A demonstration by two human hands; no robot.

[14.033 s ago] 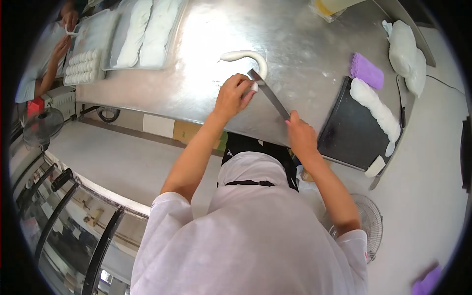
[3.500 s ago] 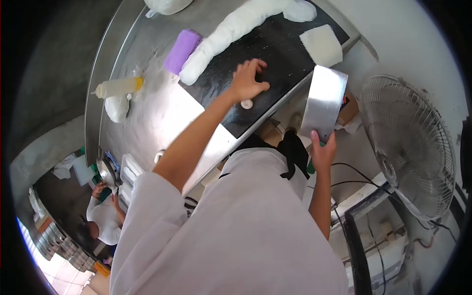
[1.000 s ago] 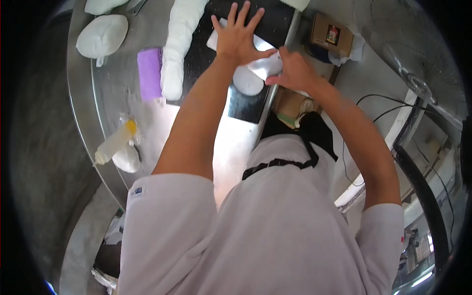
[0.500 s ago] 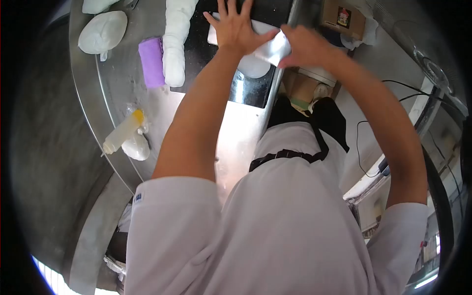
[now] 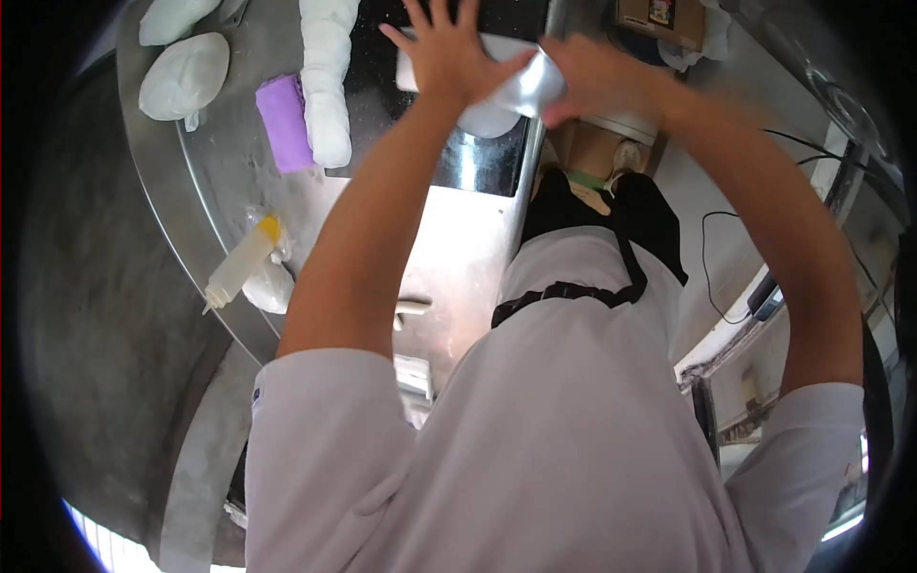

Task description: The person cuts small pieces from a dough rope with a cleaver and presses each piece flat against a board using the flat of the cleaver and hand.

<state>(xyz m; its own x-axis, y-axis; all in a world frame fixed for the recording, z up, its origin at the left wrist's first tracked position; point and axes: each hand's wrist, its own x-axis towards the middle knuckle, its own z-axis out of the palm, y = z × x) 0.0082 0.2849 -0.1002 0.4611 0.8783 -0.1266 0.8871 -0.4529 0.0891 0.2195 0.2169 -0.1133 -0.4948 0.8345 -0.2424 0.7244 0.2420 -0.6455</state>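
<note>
My left hand (image 5: 447, 59) lies spread, palm down, on a broad flat metal blade (image 5: 531, 88) that looks like a cleaver's. Closed at the blade's right end is my right hand (image 5: 602, 78), blurred; any handle is hidden in it. A thin, round white dough sheet (image 5: 485, 122) shows from under the blade's near edge. Both lie on a black board (image 5: 380, 105) at the counter's right edge. Left of the board, a long white roll (image 5: 327, 86) rests against a folded purple cloth (image 5: 284, 124).
A squeeze bottle (image 5: 241, 265) with a yellow cap lies on the steel counter (image 5: 454, 239) beside a white plastic bag (image 5: 270, 288). White bagged bundles (image 5: 184, 76) sit at the far left. Right of the counter are a cardboard box (image 5: 659, 21) and a black cable (image 5: 705, 267).
The view has shifted slightly, so the counter's things appear a little further left. My right forearm has swung slightly outward. The left hand stays spread on the blade.
</note>
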